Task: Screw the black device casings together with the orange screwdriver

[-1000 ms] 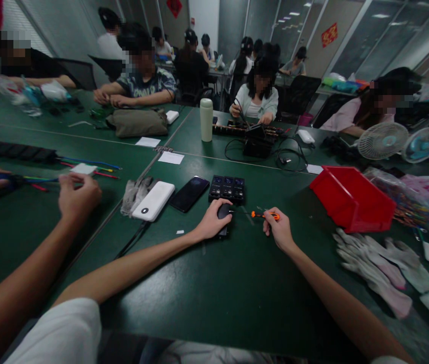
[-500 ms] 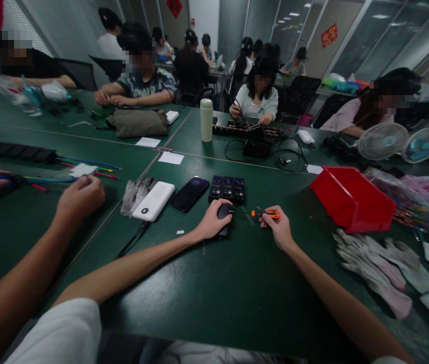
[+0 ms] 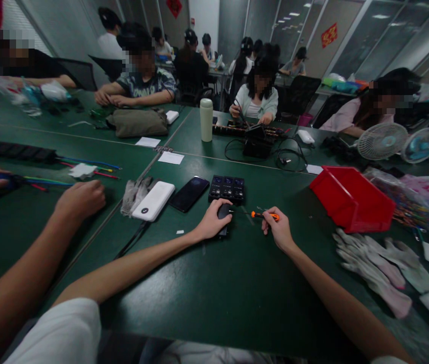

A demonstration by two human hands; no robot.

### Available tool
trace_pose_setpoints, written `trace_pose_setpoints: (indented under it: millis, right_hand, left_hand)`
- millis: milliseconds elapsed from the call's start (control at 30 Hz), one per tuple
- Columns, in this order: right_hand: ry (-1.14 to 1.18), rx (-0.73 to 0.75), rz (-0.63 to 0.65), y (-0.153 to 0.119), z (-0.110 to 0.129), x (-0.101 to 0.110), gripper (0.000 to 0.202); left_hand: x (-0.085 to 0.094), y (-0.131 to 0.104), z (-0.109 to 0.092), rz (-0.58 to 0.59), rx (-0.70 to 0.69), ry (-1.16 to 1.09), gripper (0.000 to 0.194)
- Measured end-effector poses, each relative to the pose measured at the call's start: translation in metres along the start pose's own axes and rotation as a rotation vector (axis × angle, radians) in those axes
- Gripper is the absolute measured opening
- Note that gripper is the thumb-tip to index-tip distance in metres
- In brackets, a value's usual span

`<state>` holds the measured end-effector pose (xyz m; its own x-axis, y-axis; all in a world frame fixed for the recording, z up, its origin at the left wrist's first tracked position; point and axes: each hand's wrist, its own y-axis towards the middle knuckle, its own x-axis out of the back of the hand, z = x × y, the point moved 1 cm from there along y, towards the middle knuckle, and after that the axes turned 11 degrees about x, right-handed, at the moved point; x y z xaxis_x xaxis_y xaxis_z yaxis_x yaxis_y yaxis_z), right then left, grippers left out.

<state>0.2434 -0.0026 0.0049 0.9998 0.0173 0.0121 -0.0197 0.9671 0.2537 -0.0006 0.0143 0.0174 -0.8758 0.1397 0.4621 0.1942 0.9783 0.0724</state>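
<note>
My left hand is wrapped round a small black box-shaped unit on the green table. In my right hand is a screwdriver with an orange and black handle. Its thin shaft points left, and the tip reaches the right side of the black unit; whether it sits in a screw is too small to tell. Just behind my left hand stands a black block with three similar sections. A dark smartphone lies to the left of that block.
A white power bank with a cable rests by a grey glove. To the right are a red bin and pale work gloves. A bottle stands farther back. A co-worker's hand is at the left near coloured wires.
The fingers of my right hand have shifted slightly on the screwdriver handle. My left hand stays in place. The co-worker's hand has let go of a white piece beside the wires.
</note>
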Motion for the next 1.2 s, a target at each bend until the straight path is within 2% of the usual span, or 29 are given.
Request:
trace_pose_setpoints:
  millis: [167, 333, 667, 967, 1200]
  right_hand:
    - [0.023, 0.042, -0.002, 0.001, 0.002, 0.0, 0.025]
    - [0.039, 0.043, 0.021, 0.0, 0.002, 0.002, 0.032]
    - [0.069, 0.04, 0.044, 0.0, 0.008, 0.0, 0.023]
    - [0.057, 0.002, 0.008, 0.0, -0.003, 0.002, 0.025]
    - [0.025, 0.026, 0.008, 0.0, -0.001, 0.001, 0.021]
  left_hand:
    - [0.0, 0.0, 0.001, 0.0, 0.001, -0.004, 0.034]
    - [0.0, 0.0, 0.001, 0.007, 0.001, -0.008, 0.034]
    - [0.0, 0.001, 0.001, 0.0, 0.006, -0.009, 0.034]
    - [-0.001, 0.001, 0.003, 0.003, 0.003, -0.003, 0.034]
    - [0.0, 0.001, 0.002, 0.008, -0.006, -0.007, 0.034]
